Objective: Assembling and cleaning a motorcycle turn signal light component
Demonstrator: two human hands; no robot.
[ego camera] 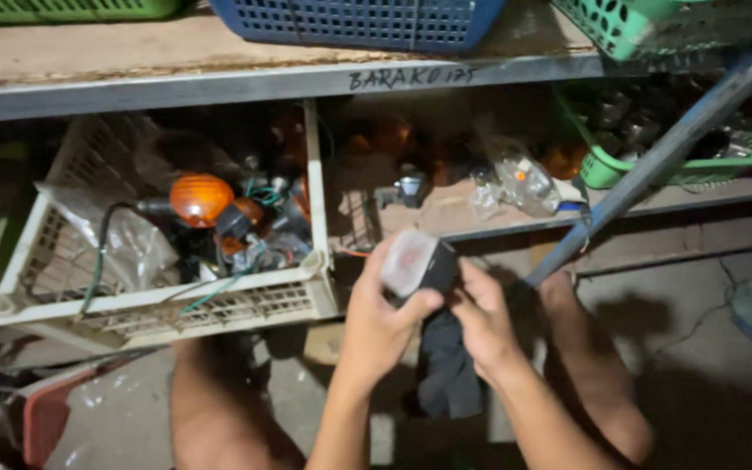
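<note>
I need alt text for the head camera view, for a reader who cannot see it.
Two bare hands, left hand and right hand, hold a small lamp unit with a pale lens above a dark cloth. Behind them, a shelf holds a white plastic basket of wired parts, including an orange indicator lamp.

Dim, warm light falls from the front, leaving deep shadow under the shelf (219, 83) and on the floor (707, 400); the picture is soft, perhaps motion-blurred.

Clear, crinkled plastic bags are lying in the white basket (167, 313) and on the lower shelf (515, 178), while dark handwriting is marking the grey shelf edge (412, 77).
</note>
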